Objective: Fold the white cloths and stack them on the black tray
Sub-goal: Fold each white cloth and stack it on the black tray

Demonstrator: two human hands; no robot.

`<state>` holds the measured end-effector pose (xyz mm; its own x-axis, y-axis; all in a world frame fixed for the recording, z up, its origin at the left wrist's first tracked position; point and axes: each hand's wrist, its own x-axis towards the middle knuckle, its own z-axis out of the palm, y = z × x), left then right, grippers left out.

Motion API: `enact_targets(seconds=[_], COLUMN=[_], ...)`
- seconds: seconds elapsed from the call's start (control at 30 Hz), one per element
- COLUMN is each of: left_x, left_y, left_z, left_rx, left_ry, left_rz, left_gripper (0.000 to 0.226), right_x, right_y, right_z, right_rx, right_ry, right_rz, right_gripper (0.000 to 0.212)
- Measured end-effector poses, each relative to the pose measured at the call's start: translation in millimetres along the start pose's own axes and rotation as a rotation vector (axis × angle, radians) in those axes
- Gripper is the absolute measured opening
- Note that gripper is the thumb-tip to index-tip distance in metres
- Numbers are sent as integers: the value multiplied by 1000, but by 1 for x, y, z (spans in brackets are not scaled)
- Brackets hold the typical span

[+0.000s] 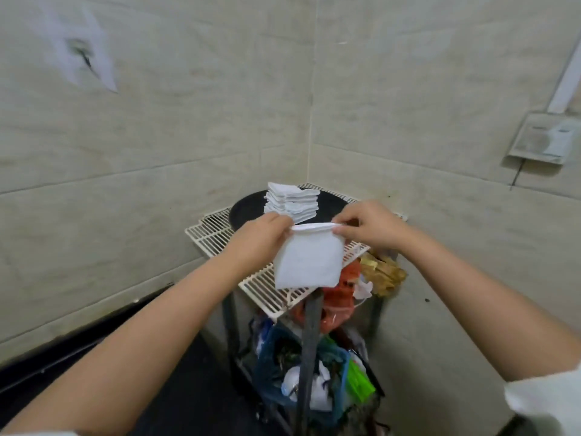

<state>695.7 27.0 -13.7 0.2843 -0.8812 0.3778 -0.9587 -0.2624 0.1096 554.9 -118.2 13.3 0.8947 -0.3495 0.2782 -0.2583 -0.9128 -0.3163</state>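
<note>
- The white cloth hangs in the air in front of the person, already doubled over, with its folded top edge stretched between the two hands and its lower edge dangling over the near part of the wire rack.
- The left hand pinches the top left corner, fingers curled onto the fabric; the right hand pinches the top right corner between thumb and fingertips in the same way.
- Beyond the hands, the stack of folded cloths stands on the black tray, which rests on the far part of the rack, close to the corner of the tiled wall.
- Step in hand, as I judge it: this cloth is mid-fold, not yet as small as those in the stack.
- The next move probably calls for bringing the two corners together for another fold, keeping the edges lined up, then carrying it forward and laying it squarely on the pile so the tall stack does not lean.
- Below the rack sits a jumble of plastic bags and rubbish, red, blue and green.
</note>
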Motion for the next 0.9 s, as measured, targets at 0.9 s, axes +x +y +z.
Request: enact_targets(seconds=[0.9], left_x=[211], left_y=[-40], left_z=[116], left_rx=[49], left_ry=[-110], left_rz=[-653], left_gripper=[50], right_x=[258], right_y=[213], right_z=[65], right_rx=[80], right_ry=[-265], right_rz=[-305], right_gripper=[22])
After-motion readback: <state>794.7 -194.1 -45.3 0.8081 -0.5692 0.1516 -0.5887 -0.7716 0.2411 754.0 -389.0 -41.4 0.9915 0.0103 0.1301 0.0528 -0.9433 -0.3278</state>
